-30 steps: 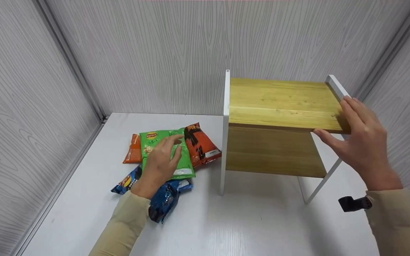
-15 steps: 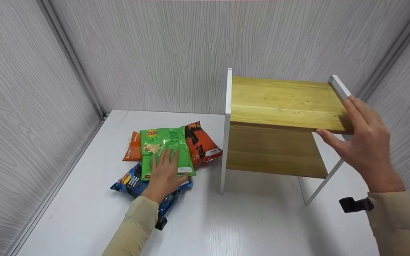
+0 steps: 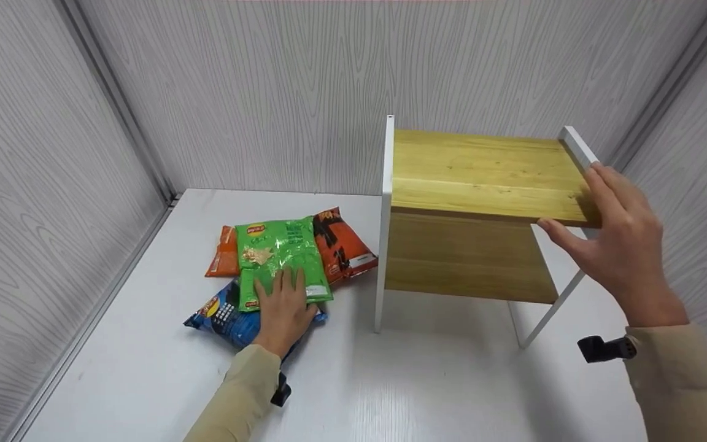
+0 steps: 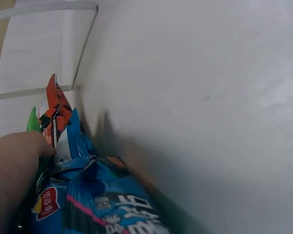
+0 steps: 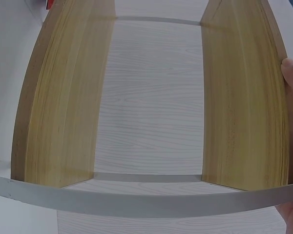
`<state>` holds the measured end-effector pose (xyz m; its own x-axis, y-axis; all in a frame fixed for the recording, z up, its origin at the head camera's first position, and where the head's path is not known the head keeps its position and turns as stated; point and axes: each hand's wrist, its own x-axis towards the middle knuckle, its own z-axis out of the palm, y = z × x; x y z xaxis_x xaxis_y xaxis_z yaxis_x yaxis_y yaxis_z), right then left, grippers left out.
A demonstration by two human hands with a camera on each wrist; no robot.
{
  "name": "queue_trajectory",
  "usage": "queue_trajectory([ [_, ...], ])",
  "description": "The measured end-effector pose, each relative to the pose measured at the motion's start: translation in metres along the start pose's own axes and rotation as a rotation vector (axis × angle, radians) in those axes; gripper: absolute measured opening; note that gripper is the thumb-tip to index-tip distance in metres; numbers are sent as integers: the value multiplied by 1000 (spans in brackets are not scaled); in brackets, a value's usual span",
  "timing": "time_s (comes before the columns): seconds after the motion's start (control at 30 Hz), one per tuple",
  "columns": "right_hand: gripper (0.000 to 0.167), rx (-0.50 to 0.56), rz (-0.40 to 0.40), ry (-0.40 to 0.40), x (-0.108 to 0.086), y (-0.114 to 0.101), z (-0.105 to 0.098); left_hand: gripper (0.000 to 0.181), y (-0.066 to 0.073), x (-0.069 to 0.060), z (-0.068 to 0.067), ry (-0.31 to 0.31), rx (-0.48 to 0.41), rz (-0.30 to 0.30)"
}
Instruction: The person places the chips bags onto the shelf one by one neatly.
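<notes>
My left hand [image 3: 283, 310] lies over the lower part of a green chip bag [image 3: 280, 242], fingers spread and nearly straight. Below it, partly covered, is blue chip packaging [image 3: 231, 316], also large in the left wrist view. A red-and-black chip bag [image 3: 346, 245] lies right of the green one, and a small orange bag [image 3: 224, 258] lies left. My right hand [image 3: 626, 245] grips the near right corner of a two-tier shelf [image 3: 488, 178] with wooden boards and a white frame. Its thumb is at the board's front edge, its fingers along the side.
The white tabletop [image 3: 421, 387] carries both the bags and the shelf. Grey wood-grain panels [image 3: 280, 92] enclose the back and sides. The shelf's left upright [image 3: 384, 245] stands close to the red-and-black bag. Each wrist wears a black camera mount [image 3: 605, 348].
My left hand has come down from above the bags, turned, and now rests on the green bag's lower part. The right hand keeps its grip on the shelf corner.
</notes>
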<state>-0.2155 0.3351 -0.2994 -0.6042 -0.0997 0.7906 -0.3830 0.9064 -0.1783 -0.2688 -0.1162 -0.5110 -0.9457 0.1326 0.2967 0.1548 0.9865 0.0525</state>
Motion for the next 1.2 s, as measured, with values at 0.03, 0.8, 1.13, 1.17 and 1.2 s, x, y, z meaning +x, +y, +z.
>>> queue_trajectory([
  [0.03,83,1,1,2,0,-1,0,74,-1,-1,0,10,3,5],
  [0.8,81,17,-1,22,2,-6,1,46,-11,2,-18,191,-307,2],
  [1.13,80,16,2,31,1,-6,-2,46,-16,8,-34,274,-474,-101],
  [1.17,80,16,3,31,1,-6,-2,46,-17,8,-35,286,-492,-116],
  [1.2,80,16,4,29,1,-6,-3,46,-18,9,-36,297,-521,-129],
])
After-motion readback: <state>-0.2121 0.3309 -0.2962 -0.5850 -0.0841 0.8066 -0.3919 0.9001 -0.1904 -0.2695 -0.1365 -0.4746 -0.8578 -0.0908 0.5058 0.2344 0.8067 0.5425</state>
